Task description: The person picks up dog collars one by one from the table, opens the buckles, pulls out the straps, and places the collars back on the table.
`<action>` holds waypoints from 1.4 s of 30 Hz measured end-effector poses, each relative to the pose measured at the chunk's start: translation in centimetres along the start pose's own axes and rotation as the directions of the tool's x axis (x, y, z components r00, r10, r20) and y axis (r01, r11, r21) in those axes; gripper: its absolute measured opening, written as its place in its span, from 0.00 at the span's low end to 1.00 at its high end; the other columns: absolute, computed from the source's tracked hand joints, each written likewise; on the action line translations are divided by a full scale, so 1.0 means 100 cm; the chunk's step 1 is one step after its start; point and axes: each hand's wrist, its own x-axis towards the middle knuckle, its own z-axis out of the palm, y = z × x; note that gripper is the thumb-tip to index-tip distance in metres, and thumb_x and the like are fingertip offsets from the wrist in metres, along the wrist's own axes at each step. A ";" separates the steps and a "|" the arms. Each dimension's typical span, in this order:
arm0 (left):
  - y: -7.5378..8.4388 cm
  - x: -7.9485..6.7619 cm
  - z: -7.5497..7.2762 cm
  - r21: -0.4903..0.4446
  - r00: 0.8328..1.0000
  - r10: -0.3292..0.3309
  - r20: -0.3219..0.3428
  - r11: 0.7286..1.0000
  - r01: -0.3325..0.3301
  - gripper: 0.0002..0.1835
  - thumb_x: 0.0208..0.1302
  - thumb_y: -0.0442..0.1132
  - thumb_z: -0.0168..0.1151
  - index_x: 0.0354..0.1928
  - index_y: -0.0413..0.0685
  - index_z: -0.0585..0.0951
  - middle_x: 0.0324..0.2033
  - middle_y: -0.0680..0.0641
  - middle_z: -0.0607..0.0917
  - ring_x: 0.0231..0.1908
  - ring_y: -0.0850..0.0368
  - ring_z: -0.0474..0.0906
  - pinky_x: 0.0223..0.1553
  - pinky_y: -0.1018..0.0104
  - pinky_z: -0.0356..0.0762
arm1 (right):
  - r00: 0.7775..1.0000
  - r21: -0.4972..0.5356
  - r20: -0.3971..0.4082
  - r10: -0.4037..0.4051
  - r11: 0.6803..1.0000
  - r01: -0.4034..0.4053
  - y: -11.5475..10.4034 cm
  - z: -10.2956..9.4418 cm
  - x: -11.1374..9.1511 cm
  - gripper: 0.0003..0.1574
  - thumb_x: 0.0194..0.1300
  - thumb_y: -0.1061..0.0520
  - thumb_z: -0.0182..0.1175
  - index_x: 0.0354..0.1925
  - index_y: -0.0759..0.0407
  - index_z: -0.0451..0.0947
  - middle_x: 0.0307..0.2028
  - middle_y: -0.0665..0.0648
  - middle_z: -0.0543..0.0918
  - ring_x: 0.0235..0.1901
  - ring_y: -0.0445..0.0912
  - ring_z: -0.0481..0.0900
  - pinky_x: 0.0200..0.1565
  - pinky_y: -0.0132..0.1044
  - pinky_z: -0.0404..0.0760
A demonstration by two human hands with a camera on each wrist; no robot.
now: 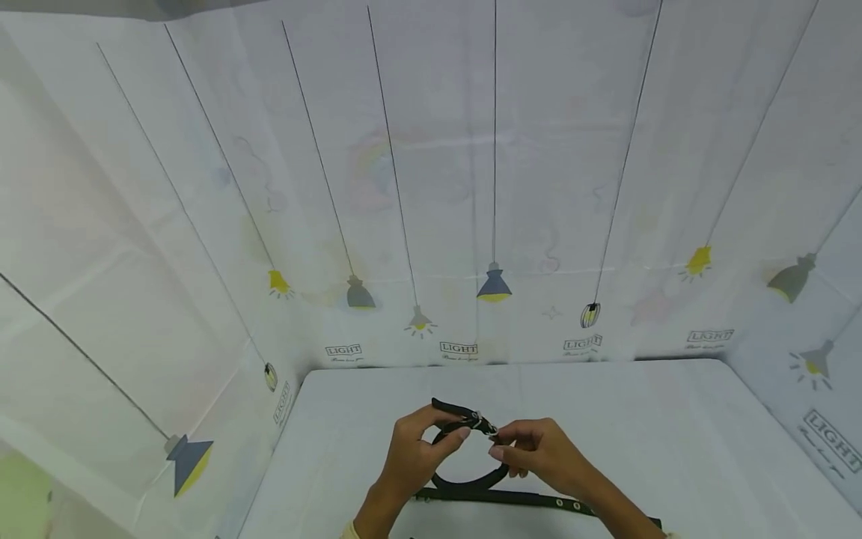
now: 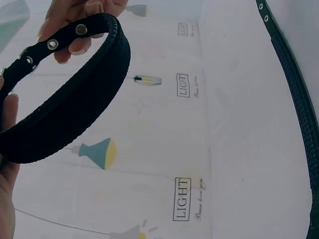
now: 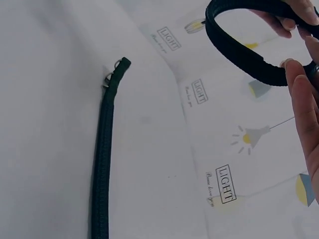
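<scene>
Both hands hold a black collar [image 1: 469, 485] bent into a loop, raised above the white table. My left hand [image 1: 419, 448] grips it on the left, thumb and fingers around the band near the metal fittings. With thumb and fingertips, my right hand [image 1: 542, 453] pinches the strap at the loop's right side. Metal-rimmed eyelets [image 2: 52, 44] line the narrow strap in the left wrist view, and the wider band [image 2: 82, 102] looks padded. Fingers partly hide where the ends meet. A second dark collar [image 3: 103, 164] lies stretched out beneath the hands, metal rings at one end.
The white table [image 1: 350, 404] reaches back to a wall covering [image 1: 431, 224] printed with hanging lamps and the word LIGHT. Similar printed covering stands at the left and right sides. The second collar's eyelet end [image 1: 575, 506] points toward the right forearm.
</scene>
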 end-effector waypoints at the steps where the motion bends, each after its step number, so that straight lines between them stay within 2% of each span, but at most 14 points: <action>1: 0.000 0.000 -0.001 0.002 1.000 -0.003 0.002 1.000 0.003 0.06 0.64 0.39 0.70 0.41 0.51 0.85 0.37 0.52 0.89 0.36 0.65 0.84 0.38 0.70 0.83 | 1.000 -0.002 -0.002 -0.005 1.000 0.005 -0.001 0.000 0.000 0.14 0.70 0.56 0.63 0.48 0.65 0.84 0.34 0.57 0.88 0.25 0.44 0.85 0.30 0.41 0.85; 9: 0.001 0.002 -0.006 0.021 1.000 -0.006 -0.008 1.000 0.006 0.04 0.65 0.39 0.70 0.40 0.52 0.85 0.35 0.54 0.88 0.35 0.65 0.84 0.37 0.70 0.83 | 1.000 -0.010 0.005 0.017 1.000 -0.017 -0.005 0.001 -0.004 0.15 0.71 0.54 0.62 0.48 0.64 0.83 0.37 0.58 0.88 0.27 0.44 0.85 0.31 0.41 0.86; 17: -0.004 0.003 -0.007 -0.010 0.999 0.020 -0.035 1.000 -0.020 0.05 0.64 0.37 0.70 0.40 0.52 0.84 0.34 0.53 0.88 0.35 0.64 0.85 0.37 0.70 0.83 | 1.000 -0.014 0.004 0.024 1.000 -0.024 0.013 -0.006 -0.009 0.15 0.71 0.54 0.62 0.48 0.63 0.83 0.36 0.53 0.88 0.28 0.44 0.86 0.31 0.42 0.86; 24: -0.004 0.002 -0.006 -0.003 1.000 0.007 -0.021 1.000 -0.007 0.05 0.65 0.38 0.70 0.41 0.52 0.84 0.35 0.53 0.88 0.35 0.64 0.85 0.37 0.70 0.83 | 0.999 0.015 -0.002 0.040 0.999 -0.040 0.017 -0.010 -0.010 0.15 0.71 0.54 0.62 0.49 0.64 0.82 0.39 0.55 0.88 0.29 0.46 0.86 0.32 0.42 0.86; 29: -0.005 0.003 -0.003 -0.009 1.000 0.012 0.005 1.000 -0.012 0.04 0.65 0.38 0.70 0.40 0.52 0.84 0.35 0.53 0.88 0.35 0.64 0.84 0.37 0.70 0.83 | 0.999 0.046 0.009 0.050 0.998 -0.050 0.016 -0.012 -0.008 0.14 0.72 0.56 0.61 0.50 0.64 0.82 0.37 0.54 0.88 0.28 0.45 0.86 0.32 0.43 0.86; 36: -0.003 0.004 -0.001 -0.015 0.999 0.026 0.018 1.000 -0.026 0.04 0.65 0.38 0.70 0.39 0.52 0.83 0.35 0.53 0.88 0.35 0.65 0.84 0.37 0.70 0.83 | 1.000 0.074 0.011 0.027 0.997 -0.028 0.009 -0.009 -0.005 0.16 0.71 0.57 0.61 0.52 0.66 0.80 0.35 0.54 0.85 0.25 0.42 0.84 0.31 0.42 0.85; 42: -0.002 0.005 -0.001 -0.031 1.000 0.024 0.010 0.999 -0.023 0.04 0.65 0.38 0.70 0.39 0.52 0.84 0.34 0.53 0.88 0.34 0.65 0.84 0.37 0.70 0.83 | 0.998 0.002 -0.057 -0.033 0.999 0.033 0.008 -0.006 -0.007 0.16 0.72 0.58 0.60 0.54 0.66 0.80 0.33 0.53 0.83 0.22 0.41 0.81 0.29 0.41 0.85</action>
